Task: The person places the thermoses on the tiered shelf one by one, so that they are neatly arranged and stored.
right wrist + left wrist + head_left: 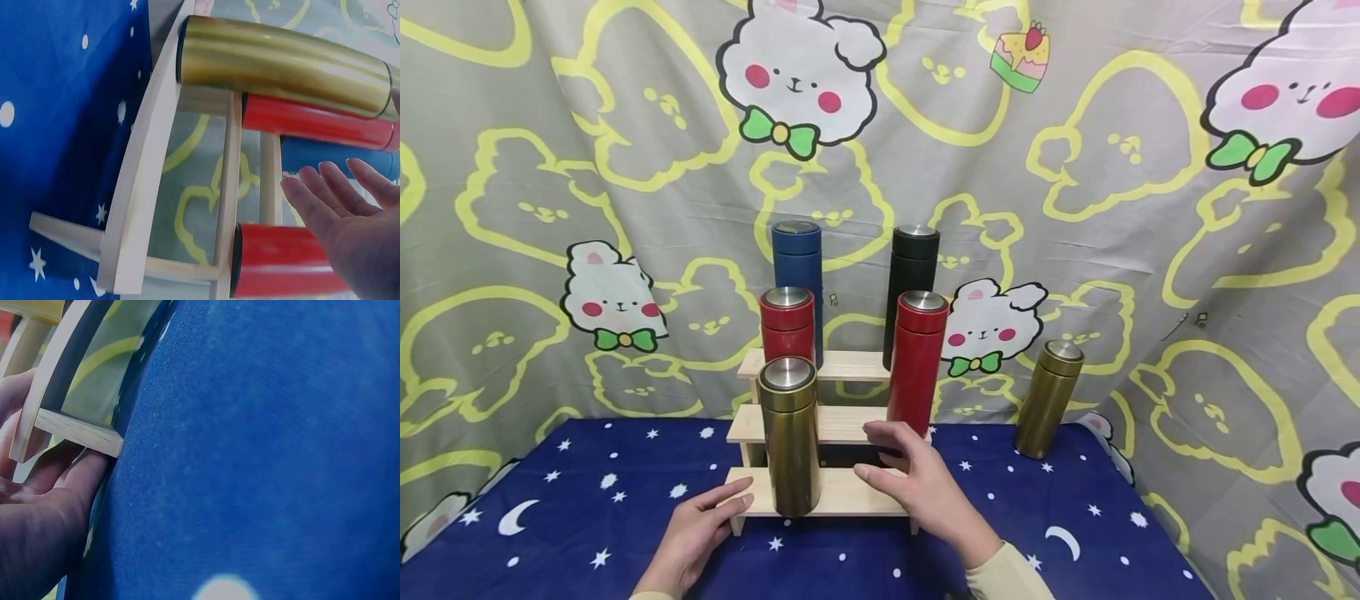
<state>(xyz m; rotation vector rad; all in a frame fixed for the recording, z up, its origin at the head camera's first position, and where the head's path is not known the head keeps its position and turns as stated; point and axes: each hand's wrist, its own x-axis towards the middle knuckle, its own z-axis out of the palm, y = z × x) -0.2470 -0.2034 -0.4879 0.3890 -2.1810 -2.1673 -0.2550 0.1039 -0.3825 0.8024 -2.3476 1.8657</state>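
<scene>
A three-tier wooden stand (857, 492) carries several flasks. A gold flask (793, 450) stands upright at the left of its lowest tier. One red flask (788, 325) rises behind it, and another red flask (919, 358) stands at the right of the middle tier. My left hand (696, 529) holds the left end of the lowest tier; the left wrist view shows fingers above and below the board (53, 369). My right hand (917, 483) hovers over the stand's right side, in front of the right red flask, fingers loosely spread and holding nothing.
On the top tier stand a blue flask (797, 267) at the left and a black flask (913, 275) at the right. A second gold flask (1049, 404) is on the starry blue cloth (647, 475) at the back right. A patterned curtain (685, 217) hangs behind.
</scene>
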